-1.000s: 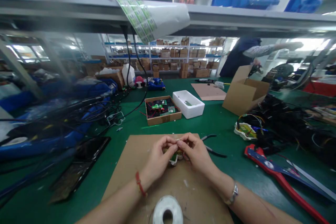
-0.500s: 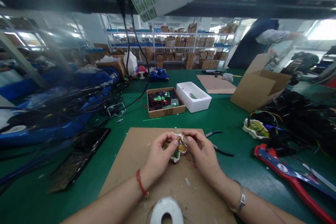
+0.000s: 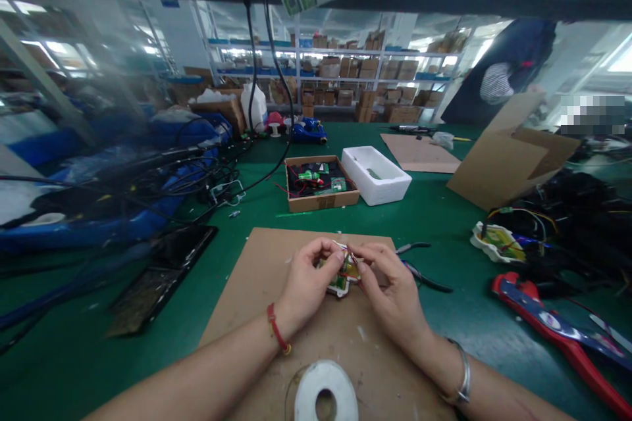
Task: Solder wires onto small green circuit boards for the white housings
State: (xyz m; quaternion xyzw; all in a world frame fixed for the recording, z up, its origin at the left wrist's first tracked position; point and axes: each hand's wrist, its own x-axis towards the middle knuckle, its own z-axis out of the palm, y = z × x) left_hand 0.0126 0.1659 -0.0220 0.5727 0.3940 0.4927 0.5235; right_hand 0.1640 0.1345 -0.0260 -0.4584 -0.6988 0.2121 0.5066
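Over at the far left, a blue bin (image 3: 83, 235) is holding a tangle of black cables (image 3: 187, 177), and near it a dark tray (image 3: 172, 263) is lying on the green table (image 3: 266, 217). Next, the left hand (image 3: 307, 283) is grasping a white-rimmed case (image 3: 340, 289), thumb and forefinger pressing together at its upper side. That case is sitting between both hands over the cardboard sheet (image 3: 266, 263); whether it is touching the sheet, I cannot tell. Closer in, a white roll (image 3: 305, 395) is resting on the sheet; farther back, a shallow box (image 3: 320, 202) and a foam box (image 3: 390, 192) are standing side by side. Then the right hand (image 3: 395, 289) is holding its thumb and forefinger close about thin wires (image 3: 351, 262); whether they are pinching them, I cannot tell. Beyond, a dark-handled tool (image 3: 427, 281) and a red-handled tool (image 3: 548, 322) are lying apart.
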